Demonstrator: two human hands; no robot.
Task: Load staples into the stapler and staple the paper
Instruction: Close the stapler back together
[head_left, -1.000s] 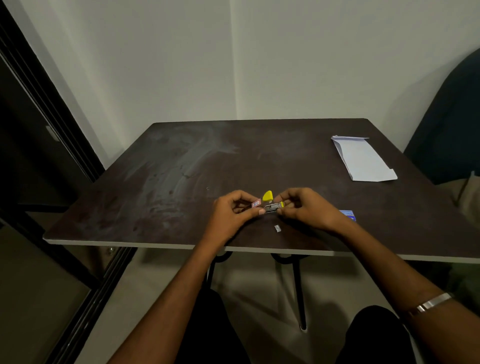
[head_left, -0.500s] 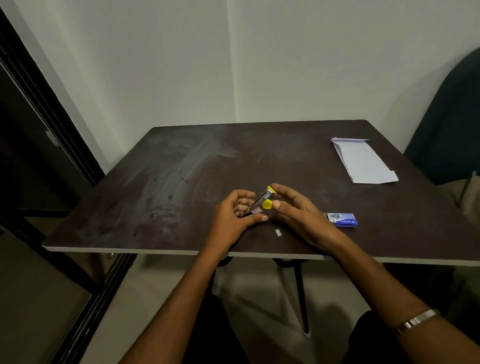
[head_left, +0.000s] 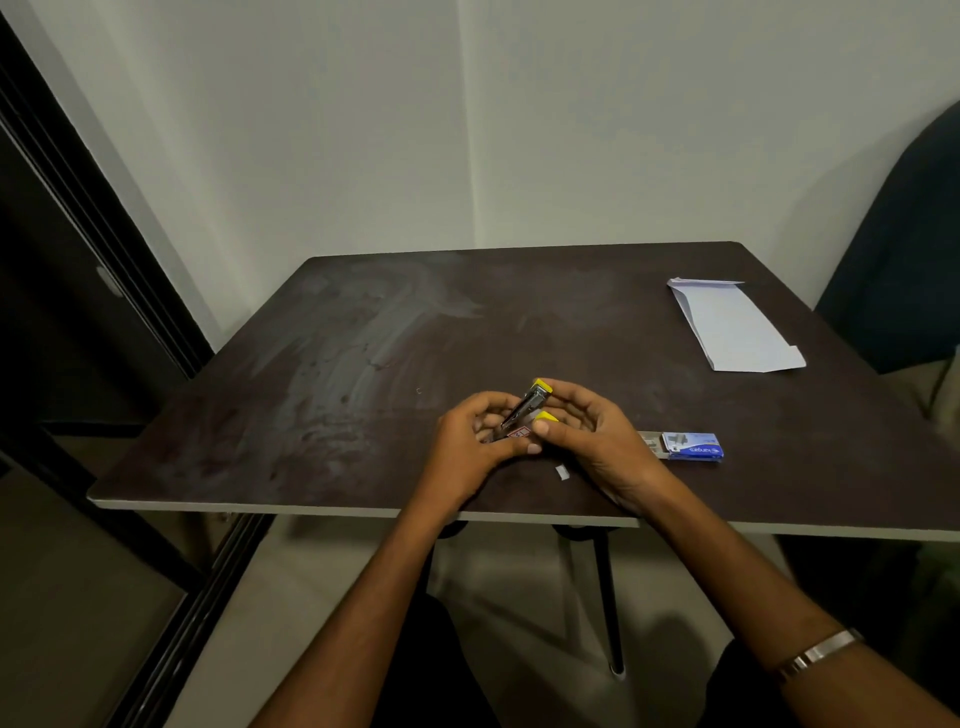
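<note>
A small yellow and metal stapler is held just above the near middle of the dark table, its top arm swung up and open. My left hand grips its rear end, fingers curled round it. My right hand holds the front, the index finger on the raised yellow tip and the thumb on the lower yellow part. A blue staple box lies slid open just right of my right hand. A small loose strip of staples lies on the table under my right wrist. The folded white paper lies at the far right.
The table's near edge runs just below my wrists. A dark chair or cushion stands at the right past the table. A dark door frame runs along the left. Walls meet in a corner behind the table.
The stapler has gone from lying level between both hands to tilted with its top arm raised. My right hand shifted left off the blue box, which now shows fully.
</note>
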